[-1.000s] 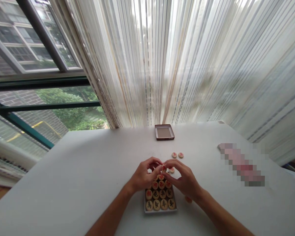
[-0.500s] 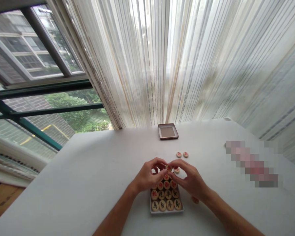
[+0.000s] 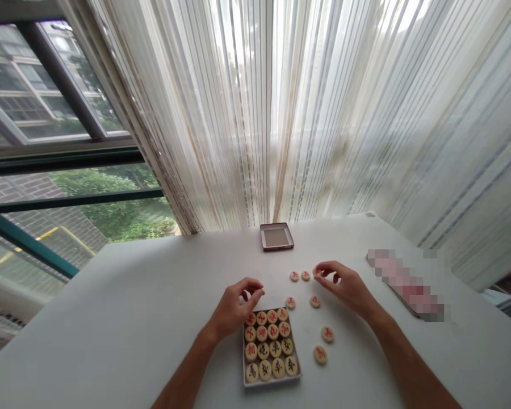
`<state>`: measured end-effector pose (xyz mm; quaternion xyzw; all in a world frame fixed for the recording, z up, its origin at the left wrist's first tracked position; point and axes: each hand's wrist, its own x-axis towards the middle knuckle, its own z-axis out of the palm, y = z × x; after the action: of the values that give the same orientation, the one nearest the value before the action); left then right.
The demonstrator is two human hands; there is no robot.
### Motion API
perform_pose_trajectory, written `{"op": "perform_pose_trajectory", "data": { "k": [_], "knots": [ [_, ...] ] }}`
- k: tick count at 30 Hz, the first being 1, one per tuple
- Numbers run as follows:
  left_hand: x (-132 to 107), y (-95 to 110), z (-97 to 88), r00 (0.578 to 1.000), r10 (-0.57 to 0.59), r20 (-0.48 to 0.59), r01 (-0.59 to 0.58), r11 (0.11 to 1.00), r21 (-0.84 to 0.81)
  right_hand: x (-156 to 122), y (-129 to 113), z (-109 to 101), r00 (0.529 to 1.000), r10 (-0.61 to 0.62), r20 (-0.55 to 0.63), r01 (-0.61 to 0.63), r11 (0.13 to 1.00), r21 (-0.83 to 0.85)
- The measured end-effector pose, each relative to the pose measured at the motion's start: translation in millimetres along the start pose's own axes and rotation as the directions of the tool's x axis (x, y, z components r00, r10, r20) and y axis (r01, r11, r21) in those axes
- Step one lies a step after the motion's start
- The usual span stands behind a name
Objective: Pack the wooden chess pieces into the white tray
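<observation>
My right hand (image 3: pixel 344 287) pinches a round xiangqi piece (image 3: pixel 316 272) with a red character, at the right end of a short row on the white table. Beside it in the row lie two more red-marked pieces (image 3: pixel 300 276). My left hand (image 3: pixel 234 309) hovers at the far left corner of a shallow box (image 3: pixel 272 384), its fingers curved and slightly apart, with nothing seen between them. Wooden pieces with red and black characters fill the box in rows. Another red-marked piece (image 3: pixel 290 303) lies just beyond the box's far edge.
Loose red-marked pieces lie right of the box, among them one piece (image 3: pixel 327 334) and a nearer one (image 3: pixel 320 355). A shallow lid (image 3: pixel 277 236) rests near the table's far edge. A blurred-out flat pink object (image 3: pixel 406 284) lies on the right. Striped curtains (image 3: pixel 255 113) hang behind.
My hands have parted: the right carried a piece from above the box to the row, while the left drew back left. The view has shifted, and more of the box shows.
</observation>
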<state>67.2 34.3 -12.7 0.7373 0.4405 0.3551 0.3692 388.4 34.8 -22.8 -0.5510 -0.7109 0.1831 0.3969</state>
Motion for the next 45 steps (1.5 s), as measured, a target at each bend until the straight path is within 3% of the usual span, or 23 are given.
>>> {"op": "perform_pose_trajectory", "data": {
  "k": [5,11,16,20,28,35,39,45],
  "knots": [
    [-1,-2,0.7,0.999,-0.026,0.019,0.024,0.997,0.078,-2,14,6,0.998,0.021,0.054,-0.019,0.999,-0.05],
    [0,-5,-1.5,1.0,-0.024,0.012,0.023,0.995,0.098,-5,4,-2,0.996,0.046,0.08,-0.039,0.996,-0.085],
    [1,-3,-2.5,1.0,0.005,-0.002,-0.004,0.995,0.099,-14,-19,-6,0.942,-0.007,0.335,0.007,1.0,0.003],
    [-1,1,-1.4,1.0,-0.004,-0.01,0.005,0.997,0.083,-19,-25,0,0.92,-0.038,0.389,0.048,0.999,-0.014],
    [-5,12,6.1,0.999,0.04,0.024,-0.041,0.998,0.047,-16,-51,9,0.935,-0.171,0.31,0.136,0.982,0.131],
    [-7,19,10.8,0.996,0.04,0.075,-0.039,0.999,-0.012,-21,-70,41,0.94,-0.302,0.159,0.265,0.94,0.216],
    [-10,22,17.0,0.993,0.015,0.121,-0.001,0.994,-0.112,-26,-70,55,0.943,-0.318,0.094,0.296,0.936,0.192],
    [-13,20,26.8,0.988,-0.058,0.141,0.097,0.952,-0.29,-28,-76,58,0.914,-0.403,0.044,0.389,0.904,0.178]
  ]
}}
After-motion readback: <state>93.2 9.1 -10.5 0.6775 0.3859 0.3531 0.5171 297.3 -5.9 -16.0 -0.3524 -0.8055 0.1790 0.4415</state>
